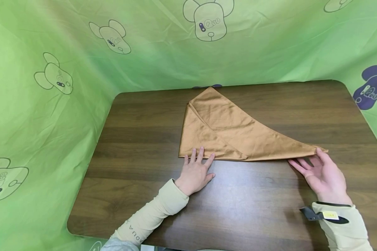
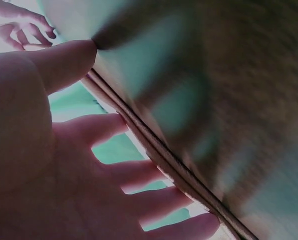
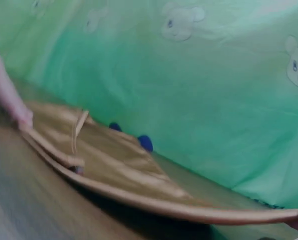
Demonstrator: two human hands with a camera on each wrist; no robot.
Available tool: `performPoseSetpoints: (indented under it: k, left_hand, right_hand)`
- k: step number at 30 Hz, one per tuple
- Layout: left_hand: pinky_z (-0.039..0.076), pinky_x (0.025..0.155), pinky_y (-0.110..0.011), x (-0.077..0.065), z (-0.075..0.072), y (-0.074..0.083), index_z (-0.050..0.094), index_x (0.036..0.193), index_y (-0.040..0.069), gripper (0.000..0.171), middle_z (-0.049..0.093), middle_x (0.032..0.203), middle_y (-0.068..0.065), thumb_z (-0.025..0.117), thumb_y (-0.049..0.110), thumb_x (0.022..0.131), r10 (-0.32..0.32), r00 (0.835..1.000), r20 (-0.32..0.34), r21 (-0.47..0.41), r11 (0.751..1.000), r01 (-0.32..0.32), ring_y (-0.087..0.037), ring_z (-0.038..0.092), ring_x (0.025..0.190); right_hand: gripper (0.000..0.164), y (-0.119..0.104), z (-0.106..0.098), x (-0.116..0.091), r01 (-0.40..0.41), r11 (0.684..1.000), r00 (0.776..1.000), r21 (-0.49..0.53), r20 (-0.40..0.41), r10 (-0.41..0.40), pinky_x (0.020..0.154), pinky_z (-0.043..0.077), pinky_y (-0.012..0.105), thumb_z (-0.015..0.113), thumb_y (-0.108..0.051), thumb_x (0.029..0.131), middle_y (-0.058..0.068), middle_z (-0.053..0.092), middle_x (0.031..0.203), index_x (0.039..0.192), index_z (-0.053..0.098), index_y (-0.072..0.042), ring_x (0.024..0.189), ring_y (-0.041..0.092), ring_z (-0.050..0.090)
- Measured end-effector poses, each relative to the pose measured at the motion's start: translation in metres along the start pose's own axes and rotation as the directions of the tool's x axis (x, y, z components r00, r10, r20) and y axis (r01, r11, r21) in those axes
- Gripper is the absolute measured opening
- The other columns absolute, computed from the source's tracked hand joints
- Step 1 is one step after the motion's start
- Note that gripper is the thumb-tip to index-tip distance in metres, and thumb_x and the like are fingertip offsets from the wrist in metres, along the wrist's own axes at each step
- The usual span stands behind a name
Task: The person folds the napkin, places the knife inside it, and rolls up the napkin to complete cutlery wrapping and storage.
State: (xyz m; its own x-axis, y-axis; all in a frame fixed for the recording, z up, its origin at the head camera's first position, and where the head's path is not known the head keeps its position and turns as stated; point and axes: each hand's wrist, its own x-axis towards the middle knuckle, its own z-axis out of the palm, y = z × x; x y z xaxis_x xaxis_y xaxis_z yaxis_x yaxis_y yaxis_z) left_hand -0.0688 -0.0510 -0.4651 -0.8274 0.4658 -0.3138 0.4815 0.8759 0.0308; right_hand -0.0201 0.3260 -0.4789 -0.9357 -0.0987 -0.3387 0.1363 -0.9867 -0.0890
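Note:
A folded copper-brown satin cloth (image 1: 226, 129) lies on the wooden table, with a peak at the far side and a long tapering corner to the right. My left hand (image 1: 194, 174) rests spread at the near left edge, its fingertips on the fabric. In the left wrist view, straight fingers (image 2: 153, 202) touch the layered cloth edge (image 2: 153, 145). At the far right, my right hand (image 1: 328, 176) pinches the tapered tip between thumb and fingers. The right wrist view shows the near cloth edge (image 3: 188, 210) raised off the table toward that hand.
The brown table (image 1: 138, 132) has rounded corners. A green curtain (image 1: 144, 66) printed with cartoon heads encloses its back and sides. A black strap with a yellow label (image 1: 330, 215) sits on the right sleeve.

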Motion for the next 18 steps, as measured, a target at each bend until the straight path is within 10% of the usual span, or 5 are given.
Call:
performPoseSetpoints:
  k: [5, 18]
  left_hand:
    - [0.030, 0.111, -0.059, 0.0000, 0.0002, -0.0010, 0.022, 0.154, 0.032, 0.066, 0.016, 0.162, -0.015, 0.045, 0.056, 0.097, -0.002, 1.000, -0.007, 0.001, 1.000, 0.002, -0.040, 0.018, 0.147]
    - [0.030, 0.112, -0.059, 0.0000, -0.0009, -0.0026, 0.023, 0.154, 0.033, 0.066, 0.017, 0.162, -0.014, 0.046, 0.056, 0.096, -0.007, 1.000, -0.012, -0.008, 1.000, 0.007, -0.039, 0.018, 0.148]
  right_hand:
    - [0.024, -0.0038, -0.0041, 0.0027, -0.078, 0.986, 0.995, 0.149, -0.048, 0.086, 0.113, 0.015, 0.067, 0.047, -0.018, 0.102, -0.001, 0.052, 0.141, 0.121, 0.049, -0.033, 0.148, 0.018, 0.017]
    - [0.030, -0.0026, 0.0000, 0.0030, -0.071, 0.991, 0.994, 0.115, -0.069, 0.079, 0.114, 0.018, 0.064, 0.051, -0.019, 0.100, -0.003, 0.055, 0.138, 0.123, 0.051, -0.039, 0.145, 0.020, 0.028]
